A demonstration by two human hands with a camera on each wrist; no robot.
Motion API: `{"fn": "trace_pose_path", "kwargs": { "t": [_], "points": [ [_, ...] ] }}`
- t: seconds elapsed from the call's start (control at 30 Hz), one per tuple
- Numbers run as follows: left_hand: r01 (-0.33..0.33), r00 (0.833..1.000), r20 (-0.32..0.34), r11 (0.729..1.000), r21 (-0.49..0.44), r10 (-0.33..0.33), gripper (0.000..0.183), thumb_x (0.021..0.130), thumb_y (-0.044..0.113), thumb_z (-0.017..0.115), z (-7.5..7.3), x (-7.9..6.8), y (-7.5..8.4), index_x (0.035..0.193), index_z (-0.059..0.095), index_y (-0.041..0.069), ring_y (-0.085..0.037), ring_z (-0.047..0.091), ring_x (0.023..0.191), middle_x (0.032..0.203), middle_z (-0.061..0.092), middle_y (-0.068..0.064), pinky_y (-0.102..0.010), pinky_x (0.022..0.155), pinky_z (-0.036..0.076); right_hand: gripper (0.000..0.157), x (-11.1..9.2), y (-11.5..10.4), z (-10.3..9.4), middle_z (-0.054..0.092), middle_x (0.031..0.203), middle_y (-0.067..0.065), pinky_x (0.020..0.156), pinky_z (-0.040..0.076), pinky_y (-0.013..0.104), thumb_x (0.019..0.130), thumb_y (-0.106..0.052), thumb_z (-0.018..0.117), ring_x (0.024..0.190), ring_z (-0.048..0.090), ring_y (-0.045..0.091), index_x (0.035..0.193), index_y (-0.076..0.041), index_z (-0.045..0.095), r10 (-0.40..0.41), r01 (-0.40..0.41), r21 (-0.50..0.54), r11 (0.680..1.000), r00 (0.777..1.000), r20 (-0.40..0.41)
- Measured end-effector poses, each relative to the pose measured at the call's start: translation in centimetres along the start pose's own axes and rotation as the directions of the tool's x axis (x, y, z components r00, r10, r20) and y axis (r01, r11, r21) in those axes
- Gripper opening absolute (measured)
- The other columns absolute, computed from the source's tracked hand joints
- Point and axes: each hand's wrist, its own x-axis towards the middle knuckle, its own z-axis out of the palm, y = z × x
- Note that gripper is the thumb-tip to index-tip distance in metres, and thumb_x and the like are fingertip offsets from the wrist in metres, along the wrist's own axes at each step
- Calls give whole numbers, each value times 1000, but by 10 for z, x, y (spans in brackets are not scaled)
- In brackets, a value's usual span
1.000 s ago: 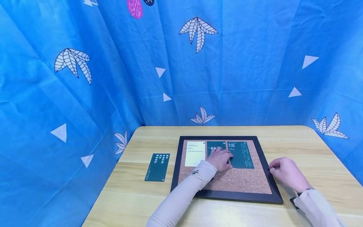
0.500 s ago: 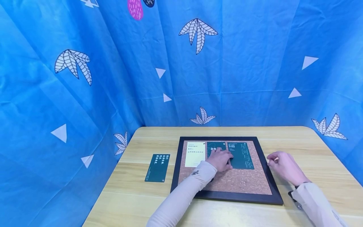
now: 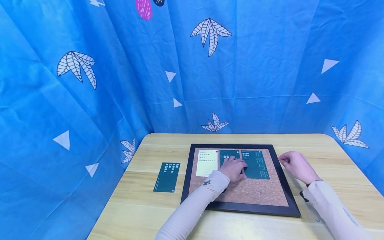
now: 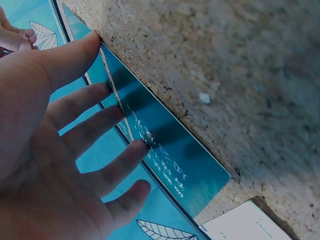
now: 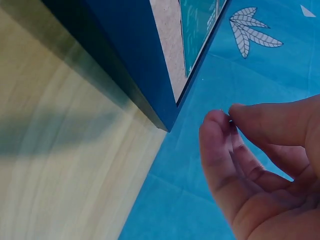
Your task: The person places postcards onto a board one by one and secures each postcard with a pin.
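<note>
My left hand rests on the middle green card on a cork board; its spread fingers touch the card's face, and it covers much of the card. In the left wrist view the thumb lies by the long edge of this green card. Just off the board's black frame on the right is my right hand. The right wrist view has its thumb and forefinger tips meeting on a tiny dark thing, too small to make out. A pale yellow card and another green card flank the middle one.
On the table to the board's left lies a loose dark green card with white print. The wooden table ends at the back against a blue patterned curtain. A dark wrist strap shows under the right sleeve.
The right hand has moved up and slightly left along the board's right edge, its thumb and forefinger kept together. My left hand has stayed on the middle green card.
</note>
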Motion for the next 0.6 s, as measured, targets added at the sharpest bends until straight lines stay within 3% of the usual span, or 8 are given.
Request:
{"fn": "trace_pose_path", "kwargs": {
  "t": [0.2,0.47,0.6],
  "points": [
    [-1,1000,2,1000,-7,1,49,99,48,67,1,1,1,145,60,35,-19,52,137,154,55,15,-41,111,46,19,12,1,2,74,99,28,59,46,31,94,4,59,71,61,20,105,13,74,-12,12,6,1000,1000,4],
    [-1,1000,0,1000,2,1,49,98,49,67,0,1,0,145,60,35,-18,52,136,154,54,16,-40,110,46,20,26,-1,2,72,102,30,68,55,41,92,5,60,81,67,30,104,11,74,-42,42,11,999,999,14],
    [3,1000,4,1000,-7,-3,49,98,49,67,0,1,-1,144,60,35,-18,52,136,154,54,16,-40,111,46,20,34,-3,4,73,101,29,67,55,38,92,6,59,80,66,28,105,12,73,-44,44,21,999,999,15]
  ]
}}
